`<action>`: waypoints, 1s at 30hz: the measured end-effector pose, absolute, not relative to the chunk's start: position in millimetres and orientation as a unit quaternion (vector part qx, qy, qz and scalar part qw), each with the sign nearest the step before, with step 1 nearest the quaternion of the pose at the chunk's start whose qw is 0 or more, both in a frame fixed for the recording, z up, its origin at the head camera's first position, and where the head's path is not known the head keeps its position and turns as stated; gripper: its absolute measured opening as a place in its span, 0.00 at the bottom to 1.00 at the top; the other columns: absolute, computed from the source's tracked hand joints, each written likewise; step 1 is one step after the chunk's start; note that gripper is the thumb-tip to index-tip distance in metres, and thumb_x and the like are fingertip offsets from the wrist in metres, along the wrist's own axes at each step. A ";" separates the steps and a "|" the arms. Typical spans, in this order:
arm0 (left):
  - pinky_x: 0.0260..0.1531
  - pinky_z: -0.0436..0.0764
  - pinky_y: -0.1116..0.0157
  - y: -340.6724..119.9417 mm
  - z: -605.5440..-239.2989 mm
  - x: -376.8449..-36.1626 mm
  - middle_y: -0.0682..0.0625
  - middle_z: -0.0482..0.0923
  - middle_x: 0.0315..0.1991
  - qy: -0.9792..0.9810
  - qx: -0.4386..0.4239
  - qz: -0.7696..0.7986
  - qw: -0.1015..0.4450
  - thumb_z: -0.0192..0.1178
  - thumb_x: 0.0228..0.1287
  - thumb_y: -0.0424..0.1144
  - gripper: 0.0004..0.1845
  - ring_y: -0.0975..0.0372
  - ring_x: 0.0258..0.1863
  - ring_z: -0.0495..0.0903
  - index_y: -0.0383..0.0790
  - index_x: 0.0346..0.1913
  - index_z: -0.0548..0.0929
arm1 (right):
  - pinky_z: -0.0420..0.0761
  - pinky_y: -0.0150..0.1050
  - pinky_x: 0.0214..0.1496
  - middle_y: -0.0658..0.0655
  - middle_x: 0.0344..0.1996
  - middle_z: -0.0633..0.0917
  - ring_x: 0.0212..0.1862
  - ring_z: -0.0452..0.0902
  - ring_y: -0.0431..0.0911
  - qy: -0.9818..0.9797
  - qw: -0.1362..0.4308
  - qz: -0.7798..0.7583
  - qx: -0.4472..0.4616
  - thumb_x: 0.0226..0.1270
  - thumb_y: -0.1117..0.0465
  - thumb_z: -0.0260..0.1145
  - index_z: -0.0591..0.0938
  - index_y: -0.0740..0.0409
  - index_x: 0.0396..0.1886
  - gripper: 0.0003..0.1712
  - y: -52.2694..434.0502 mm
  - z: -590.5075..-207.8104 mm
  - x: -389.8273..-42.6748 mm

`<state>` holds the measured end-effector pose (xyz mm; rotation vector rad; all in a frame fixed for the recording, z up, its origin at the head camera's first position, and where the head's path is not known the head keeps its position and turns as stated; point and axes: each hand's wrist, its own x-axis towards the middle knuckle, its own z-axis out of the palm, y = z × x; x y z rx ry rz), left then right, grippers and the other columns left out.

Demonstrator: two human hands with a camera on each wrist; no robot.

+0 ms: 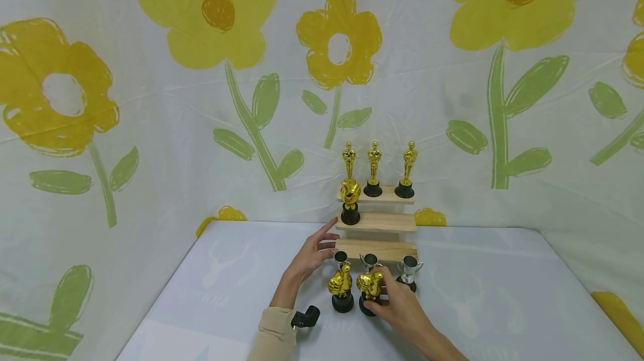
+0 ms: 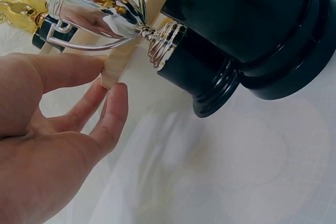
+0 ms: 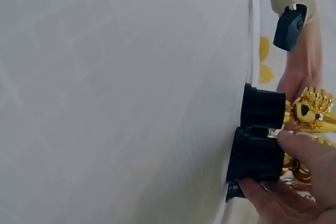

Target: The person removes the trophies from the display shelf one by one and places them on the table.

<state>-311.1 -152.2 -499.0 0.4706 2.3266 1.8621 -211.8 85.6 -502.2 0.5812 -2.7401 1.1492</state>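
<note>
My right hand (image 1: pixel 399 299) grips the black base of a gold thumbs-up trophy (image 1: pixel 370 285), which stands upright at the table's front. Beside it stands a matching trophy (image 1: pixel 341 288). Behind these are silver cup trophies (image 1: pixel 410 267), one near each gold trophy and one to the right. My left hand (image 1: pixel 309 255) is at the left side of a three-tier wooden stand (image 1: pixel 377 249); in the left wrist view its fingertips pinch the end of a wooden plank (image 2: pixel 111 72). Another gold trophy (image 1: pixel 350 204) sits at the left of the middle tier.
Three gold figure statuettes (image 1: pixel 374 168) stand along the top tier. The table (image 1: pixel 211 299) has a pale cover, and a flower-patterned curtain (image 1: pixel 402 87) hangs behind and at both sides. A black camera (image 1: pixel 305 317) sits on my left sleeve.
</note>
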 end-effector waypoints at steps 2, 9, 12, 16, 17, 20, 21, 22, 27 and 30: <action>0.53 0.81 0.55 -152.2 -499.4 -311.3 0.32 0.70 0.64 0.770 0.155 0.616 0.063 0.54 0.61 0.19 0.46 0.41 0.63 0.72 0.59 0.77 0.57 | 0.86 0.33 0.37 0.61 0.42 0.88 0.39 0.88 0.53 -0.903 0.054 0.382 0.191 0.49 0.62 0.79 0.71 0.52 0.56 0.35 86.2 -501.6 -211.8; 0.53 0.81 0.56 -153.3 -500.5 -312.0 0.32 0.70 0.64 0.770 0.153 0.616 0.064 0.53 0.60 0.18 0.46 0.41 0.63 0.72 0.59 0.77 0.57 | 0.86 0.33 0.37 0.61 0.43 0.87 0.42 0.87 0.54 -0.894 0.037 0.405 0.189 0.51 0.62 0.78 0.70 0.54 0.57 0.35 88.4 -495.9 -211.1; 0.53 0.81 0.56 -154.1 -500.5 -311.5 0.33 0.70 0.64 0.770 0.153 0.616 0.064 0.53 0.60 0.18 0.46 0.42 0.63 0.72 0.59 0.77 0.57 | 0.86 0.34 0.39 0.60 0.44 0.87 0.43 0.87 0.53 -0.889 0.035 0.413 0.192 0.51 0.61 0.78 0.70 0.53 0.56 0.34 89.6 -493.2 -210.4; 0.54 0.81 0.55 -154.8 -500.1 -310.4 0.34 0.71 0.63 0.769 0.154 0.617 0.065 0.54 0.61 0.19 0.46 0.41 0.64 0.72 0.59 0.77 0.57 | 0.86 0.33 0.39 0.58 0.44 0.87 0.43 0.87 0.51 -0.886 0.032 0.421 0.189 0.51 0.60 0.78 0.71 0.51 0.55 0.33 92.6 -489.2 -208.9; 0.54 0.81 0.55 -154.9 -499.9 -310.0 0.34 0.71 0.63 0.769 0.154 0.617 0.065 0.54 0.61 0.19 0.46 0.41 0.64 0.71 0.59 0.77 0.57 | 0.85 0.32 0.39 0.57 0.44 0.87 0.43 0.87 0.51 -0.886 0.030 0.423 0.187 0.51 0.60 0.78 0.72 0.51 0.56 0.33 93.4 -488.0 -208.5; 0.55 0.80 0.54 -154.9 -499.8 -309.6 0.34 0.70 0.64 0.767 0.155 0.619 0.066 0.54 0.61 0.19 0.45 0.41 0.64 0.71 0.59 0.77 0.57 | 0.85 0.31 0.38 0.55 0.43 0.87 0.43 0.86 0.50 -0.892 0.029 0.414 0.180 0.51 0.59 0.78 0.71 0.51 0.56 0.34 95.5 -483.8 -207.9; 0.55 0.80 0.54 -154.8 -499.7 -309.6 0.33 0.70 0.64 0.768 0.155 0.618 0.067 0.54 0.61 0.19 0.45 0.40 0.64 0.71 0.58 0.77 0.56 | 0.85 0.30 0.38 0.54 0.43 0.86 0.42 0.86 0.49 -0.894 0.029 0.410 0.177 0.51 0.58 0.78 0.71 0.50 0.56 0.33 96.2 -481.7 -207.6; 0.55 0.80 0.54 -154.8 -499.7 -309.6 0.33 0.70 0.64 0.768 0.155 0.618 0.067 0.54 0.61 0.19 0.45 0.41 0.64 0.71 0.59 0.77 0.56 | 0.84 0.29 0.37 0.53 0.42 0.86 0.42 0.86 0.49 -0.896 0.032 0.406 0.177 0.51 0.57 0.78 0.71 0.50 0.56 0.33 96.9 -479.6 -207.3; 0.55 0.80 0.53 -153.8 -499.9 -310.9 0.31 0.69 0.65 0.769 0.158 0.616 0.067 0.54 0.61 0.19 0.45 0.41 0.64 0.71 0.57 0.77 0.56 | 0.82 0.26 0.37 0.49 0.41 0.86 0.38 0.86 0.44 -0.898 0.061 0.398 0.176 0.51 0.51 0.78 0.73 0.49 0.54 0.32 101.7 -469.1 -206.5; 0.55 0.80 0.54 -153.2 -500.8 -312.2 0.31 0.69 0.65 0.770 0.159 0.615 0.066 0.54 0.61 0.19 0.45 0.41 0.63 0.71 0.57 0.77 0.56 | 0.81 0.24 0.35 0.49 0.40 0.88 0.34 0.86 0.39 -0.899 0.080 0.393 0.174 0.52 0.49 0.77 0.73 0.48 0.53 0.31 104.4 -462.4 -207.9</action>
